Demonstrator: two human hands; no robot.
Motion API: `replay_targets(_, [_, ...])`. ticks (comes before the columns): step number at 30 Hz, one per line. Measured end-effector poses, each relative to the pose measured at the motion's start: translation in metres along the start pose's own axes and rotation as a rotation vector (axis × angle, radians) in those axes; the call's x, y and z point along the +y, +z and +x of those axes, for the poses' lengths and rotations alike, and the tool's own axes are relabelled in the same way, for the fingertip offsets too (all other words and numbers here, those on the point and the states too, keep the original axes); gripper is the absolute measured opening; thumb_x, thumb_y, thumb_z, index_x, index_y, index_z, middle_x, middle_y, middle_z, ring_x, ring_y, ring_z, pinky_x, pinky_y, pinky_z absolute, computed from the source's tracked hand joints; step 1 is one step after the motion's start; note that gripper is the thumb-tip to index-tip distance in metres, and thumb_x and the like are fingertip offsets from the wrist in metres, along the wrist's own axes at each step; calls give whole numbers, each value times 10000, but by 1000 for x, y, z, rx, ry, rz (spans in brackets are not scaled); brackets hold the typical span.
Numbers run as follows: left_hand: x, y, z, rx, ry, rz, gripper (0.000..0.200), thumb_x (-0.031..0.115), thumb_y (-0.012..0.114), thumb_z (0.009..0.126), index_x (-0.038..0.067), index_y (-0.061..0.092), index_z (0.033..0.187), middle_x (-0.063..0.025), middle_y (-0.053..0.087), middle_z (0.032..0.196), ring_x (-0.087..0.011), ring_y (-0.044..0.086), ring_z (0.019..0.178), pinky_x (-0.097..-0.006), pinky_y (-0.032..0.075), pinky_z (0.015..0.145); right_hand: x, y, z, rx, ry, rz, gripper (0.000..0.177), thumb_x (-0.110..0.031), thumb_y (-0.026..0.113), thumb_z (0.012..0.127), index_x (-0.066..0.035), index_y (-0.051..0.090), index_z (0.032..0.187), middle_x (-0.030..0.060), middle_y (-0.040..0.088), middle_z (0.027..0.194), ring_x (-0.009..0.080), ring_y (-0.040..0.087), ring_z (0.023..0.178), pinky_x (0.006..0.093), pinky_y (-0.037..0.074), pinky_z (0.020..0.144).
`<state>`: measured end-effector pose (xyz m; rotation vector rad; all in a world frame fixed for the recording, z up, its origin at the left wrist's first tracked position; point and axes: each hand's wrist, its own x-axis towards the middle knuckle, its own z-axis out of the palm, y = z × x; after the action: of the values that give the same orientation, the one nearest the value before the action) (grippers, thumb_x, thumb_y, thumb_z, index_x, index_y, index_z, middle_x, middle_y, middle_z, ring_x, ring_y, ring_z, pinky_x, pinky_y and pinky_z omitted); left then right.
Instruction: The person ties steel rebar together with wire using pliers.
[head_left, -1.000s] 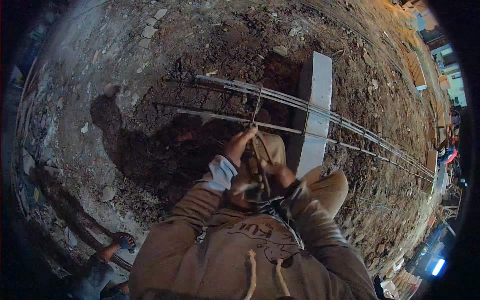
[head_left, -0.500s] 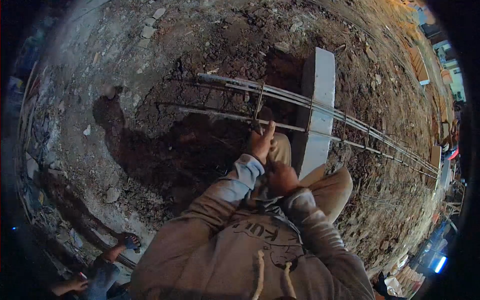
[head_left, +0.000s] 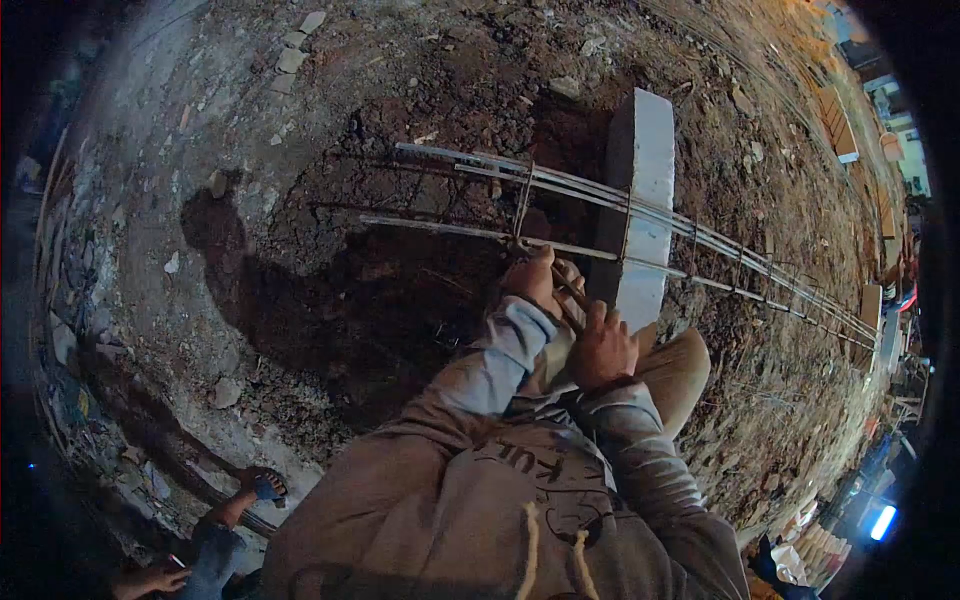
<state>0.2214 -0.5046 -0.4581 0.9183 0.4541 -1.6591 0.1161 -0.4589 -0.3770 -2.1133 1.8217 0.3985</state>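
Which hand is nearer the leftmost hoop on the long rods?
Left. The left hand is close by the hoop; the right hand is farther off, nearer the body, by the pale block's near end.

Brown lettered hoodie (head_left: 430, 490) with pale drawstrings (head_left: 530, 550)

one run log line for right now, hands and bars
left hand: at rebar cage, grip unclear | right hand: gripping dark tool, type unclear | cage: across pale block

Outdoor construction site, dimly lit: rough dirt ground (head_left: 330, 130), a steel rebar cage (head_left: 585, 250), 1 pale block (head_left: 652, 160).
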Motion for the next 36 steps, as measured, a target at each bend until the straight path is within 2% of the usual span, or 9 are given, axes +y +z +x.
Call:
replay_targets(9, [10,-21,-6,101,-4,274,303,356,583,831,78,516,730,-53,562,659,-188,543,530,-323,437,491,21,29,17,-402,104,470,296,-242,611,704,-26,587,904,177,613,842,336,611,775,437,485,684])
replay_targets(11, [10,-45,6,-175,67,216,268,328,612,815,76,531,773,-56,580,714,-196,585,596,-325,493,562,50,72,25,-328,-265,586,272,-278,612,746,-31,627,859,174,625,769,333,608,764,413,483,655])
replay_targets(14, [14,-56,5,-262,5,117,267,296,622,811,63,556,924,-57,594,756,-199,615,700,-340,527,655,43,68,26,-722,176,1038,295,-321,572,839,-27,587,818,37,581,640,143,522,504,281,414,449])
replay_targets(19, [22,-48,4,-513,-126,23,294,336,578,838,87,553,992,-25,561,713,-171,586,681,-328,508,594,-1,34,-4,-1019,342,1887,293,-287,570,841,-7,554,925,37,524,608,154,533,527,284,415,449])
replay_targets(22, [14,-42,8,-441,-136,-76,250,356,542,858,125,482,785,18,455,612,-115,466,544,-318,415,481,-14,11,-1,-1002,427,1413,325,-305,588,821,-5,539,934,65,512,619,178,517,506,289,417,445])
replay_targets(25, [-1,-25,6,-166,-120,-17,296,382,531,856,147,420,716,39,389,575,-121,397,487,-333,377,435,-15,18,-13,-5,-46,107,399,-260,558,760,24,400,992,210,526,870,348,582,716,454,471,609])
replay_targets(27, [-10,-19,16,41,3,90,311,421,541,837,137,449,747,35,393,566,-132,390,458,-336,367,423,-13,22,-11,103,-53,83,300,-173,554,729,-7,394,921,217,523,869,420,564,712,487,462,623])
replay_targets(35, [45,-74,-5,1,426,438,392,419,556,829,47,540,950,-88,579,916,-171,587,822,-306,484,651,20,38,20,-609,95,412,502,-269,508,828,-13,378,1241,208,604,916,388,601,828,456,491,658])
replay_targets(36, [60,-96,0,77,532,477,405,358,581,829,46,537,1084,-85,583,993,-180,589,869,-304,482,685,43,86,23,-1080,269,1241,434,-309,487,855,-9,453,1167,180,615,827,367,612,764,447,501,633])
